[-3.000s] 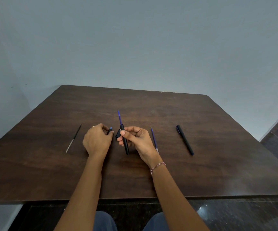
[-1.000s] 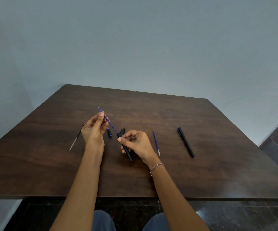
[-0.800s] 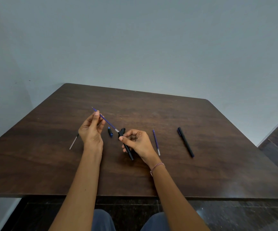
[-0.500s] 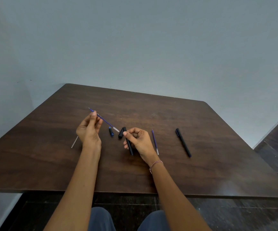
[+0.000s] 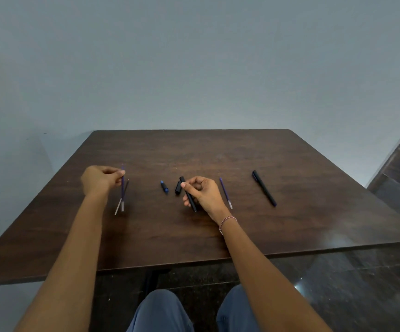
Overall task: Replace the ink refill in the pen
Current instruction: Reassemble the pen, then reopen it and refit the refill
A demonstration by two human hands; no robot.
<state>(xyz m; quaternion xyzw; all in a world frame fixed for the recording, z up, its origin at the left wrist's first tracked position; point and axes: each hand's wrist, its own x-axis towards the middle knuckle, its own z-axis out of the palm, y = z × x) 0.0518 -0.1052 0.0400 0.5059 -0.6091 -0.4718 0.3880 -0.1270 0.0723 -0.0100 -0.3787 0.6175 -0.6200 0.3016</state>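
Observation:
My right hand grips the black pen barrel just above the table, thumb and fingers curled round it. Beside the barrel lie a black cap and a small blue tip piece. My left hand has swung out to the left and pinches a blue refill near its top; the refill hangs almost upright over a thin dark refill lying on the table. Another blue refill lies to the right of my right hand.
A whole black pen lies further right on the dark wooden table. A grey wall stands behind the table, and a dark glossy floor runs along the right side and under the near edge.
My left hand has drawn the blue refill clear of the barrel and carried it left, over the thin dark refill. My right hand holds the barrel in the same place.

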